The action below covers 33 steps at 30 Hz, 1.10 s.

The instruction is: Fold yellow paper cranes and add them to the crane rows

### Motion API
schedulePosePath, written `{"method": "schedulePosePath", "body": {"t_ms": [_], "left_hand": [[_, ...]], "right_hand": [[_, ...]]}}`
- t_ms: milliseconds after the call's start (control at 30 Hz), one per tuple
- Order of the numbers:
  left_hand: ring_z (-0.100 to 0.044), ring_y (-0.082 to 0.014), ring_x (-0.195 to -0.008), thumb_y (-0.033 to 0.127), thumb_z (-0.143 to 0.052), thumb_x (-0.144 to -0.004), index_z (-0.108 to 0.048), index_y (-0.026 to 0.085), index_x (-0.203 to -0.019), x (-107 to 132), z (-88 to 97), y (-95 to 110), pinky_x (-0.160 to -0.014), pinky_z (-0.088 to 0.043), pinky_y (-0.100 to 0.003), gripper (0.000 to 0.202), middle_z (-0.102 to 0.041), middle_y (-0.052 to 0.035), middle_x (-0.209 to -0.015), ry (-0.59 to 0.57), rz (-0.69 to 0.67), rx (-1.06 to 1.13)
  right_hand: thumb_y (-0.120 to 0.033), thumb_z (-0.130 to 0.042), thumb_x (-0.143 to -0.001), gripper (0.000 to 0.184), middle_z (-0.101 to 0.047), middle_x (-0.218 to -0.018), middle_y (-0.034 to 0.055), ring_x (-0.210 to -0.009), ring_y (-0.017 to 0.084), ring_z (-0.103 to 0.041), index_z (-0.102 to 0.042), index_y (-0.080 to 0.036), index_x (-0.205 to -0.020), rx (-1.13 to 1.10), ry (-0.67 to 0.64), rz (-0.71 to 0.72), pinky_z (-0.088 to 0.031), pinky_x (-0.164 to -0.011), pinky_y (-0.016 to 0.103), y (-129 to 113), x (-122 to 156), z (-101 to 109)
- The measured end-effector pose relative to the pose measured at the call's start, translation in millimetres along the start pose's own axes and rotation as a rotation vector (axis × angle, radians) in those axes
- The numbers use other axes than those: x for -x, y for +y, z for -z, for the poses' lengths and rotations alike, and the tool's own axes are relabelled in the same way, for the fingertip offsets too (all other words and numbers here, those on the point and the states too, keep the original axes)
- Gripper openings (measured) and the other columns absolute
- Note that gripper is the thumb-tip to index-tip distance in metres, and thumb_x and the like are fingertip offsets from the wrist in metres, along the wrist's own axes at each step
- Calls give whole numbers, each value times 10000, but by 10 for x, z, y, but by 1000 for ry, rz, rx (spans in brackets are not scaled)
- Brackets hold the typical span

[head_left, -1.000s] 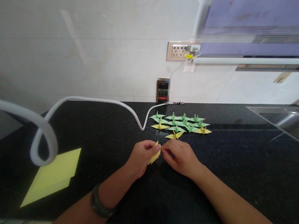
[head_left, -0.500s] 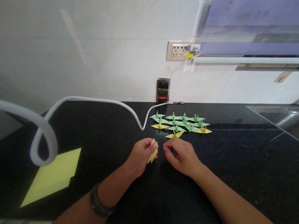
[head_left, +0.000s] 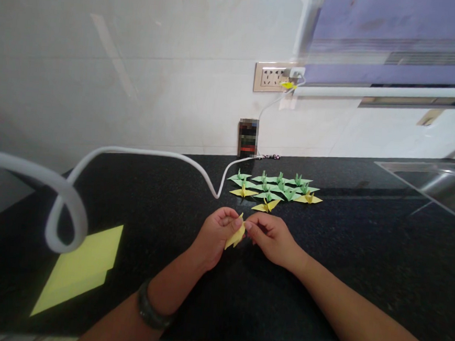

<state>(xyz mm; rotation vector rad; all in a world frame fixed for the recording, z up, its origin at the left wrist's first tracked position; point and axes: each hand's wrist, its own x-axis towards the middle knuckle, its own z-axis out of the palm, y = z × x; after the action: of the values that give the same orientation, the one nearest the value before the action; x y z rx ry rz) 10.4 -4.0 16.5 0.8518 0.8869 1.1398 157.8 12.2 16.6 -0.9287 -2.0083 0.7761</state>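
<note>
A folded yellow paper crane (head_left: 235, 236) is pinched between the thumb and fingers of my left hand (head_left: 215, 237), above the dark counter. From the right, my right hand (head_left: 275, 240) pinches the crane's edge with thumb and forefinger; its other fingers curl under. Just beyond the hands stand several green paper cranes (head_left: 280, 185) in rows, wings spread. Among them are yellow paper cranes: one at the left (head_left: 243, 192), one at the right (head_left: 309, 198), and one nearest to my hands (head_left: 266, 205).
Yellow paper sheets (head_left: 81, 269) lie at the left on the black counter (head_left: 150, 201). A thick white cable (head_left: 150, 153) loops across the left side. A phone-like device (head_left: 248, 138) with a pixelated screen leans on the wall below a socket (head_left: 272, 77). A metal sink (head_left: 447, 182) is at right.
My right hand has moved left and now touches the crane. The crane has turned a little in my left hand and shows more of its wing.
</note>
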Motion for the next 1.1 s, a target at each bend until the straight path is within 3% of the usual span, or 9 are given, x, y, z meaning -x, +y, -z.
{"method": "schedulePosePath", "body": {"t_ms": [133, 233, 400, 500, 667, 733, 867, 1033, 1100], "left_hand": [[-531, -82, -635, 272, -679, -578, -503, 163, -840, -20, 12, -16, -609, -414, -216, 333, -554, 14, -722, 93, -69, -111], [-499, -70, -627, 292, -672, -583, -527, 148, -766, -35, 35, -31, -588, -399, -191, 275, -524, 22, -678, 149, -142, -217], [-461, -66, -511, 368, -595, -654, -540, 124, -737, -34, 76, -26, -506, -399, -210, 263, -505, 9, -609, -8, 17, -205], [-459, -61, -506, 347, -616, -638, -545, 123, -738, -26, 81, -12, -513, -402, -209, 255, -505, 13, -605, -24, -5, -173], [-467, -70, -517, 349, -620, -629, -552, 128, -712, -19, 74, 28, -506, -398, -200, 245, -518, 12, -593, -35, -44, -256], [-473, -78, -524, 349, -619, -628, -557, 125, -707, -24, 78, 47, -498, -397, -199, 245, -528, 5, -593, -36, -72, -320], [-473, -83, -515, 330, -602, -646, -563, 123, -694, -41, 102, 64, -482, -389, -194, 216, -536, -3, -587, -21, -152, -462], [-480, -86, -523, 349, -578, -664, -560, 129, -713, -38, 128, 47, -476, -403, -193, 226, -542, -8, -612, -68, -140, -529], [-462, -75, -466, 382, -568, -665, -552, 129, -682, -26, 130, 46, -431, -384, -182, 254, -523, 2, -562, -124, -53, -484]], "right_hand": [[-262, -431, -802, 190, -505, -564, -6, -516, 96, -457, -535, -151, -688, 86, 212, -59, -363, -495, 209, 57, 2, 24], [-242, -461, -781, 158, -518, -591, 5, -555, 106, -469, -549, -153, -684, 164, 246, 27, -368, -536, 225, 61, 2, 53], [-237, -457, -788, 171, -534, -607, 11, -570, 103, -475, -558, -159, -674, 128, 100, 152, -374, -558, 229, 17, 3, 75], [-265, -420, -815, 223, -518, -597, 6, -569, 99, -476, -550, -152, -672, 36, 87, 68, -384, -549, 224, 27, -13, 81], [-319, -480, -779, 251, -571, -826, 45, -701, 122, -514, -542, -158, -961, -99, 8, -55, -419, -600, 245, 109, -45, 71], [-331, -494, -769, 230, -578, -772, 35, -669, 114, -512, -563, -149, -891, -133, -57, -89, -417, -580, 232, 131, -47, 67], [-373, -543, -722, 238, -511, -587, -18, -516, 75, -454, -529, -138, -686, -160, -31, -209, -366, -455, 181, 136, -41, 75], [-410, -478, -760, 300, -489, -486, -47, -350, 36, -402, -491, -132, -647, -500, -332, -402, -325, -347, 152, 97, -28, 100], [-396, -507, -746, 287, -504, -471, -48, -322, 30, -402, -494, -127, -647, -654, -349, -465, -328, -325, 142, 77, -23, 96]]}}
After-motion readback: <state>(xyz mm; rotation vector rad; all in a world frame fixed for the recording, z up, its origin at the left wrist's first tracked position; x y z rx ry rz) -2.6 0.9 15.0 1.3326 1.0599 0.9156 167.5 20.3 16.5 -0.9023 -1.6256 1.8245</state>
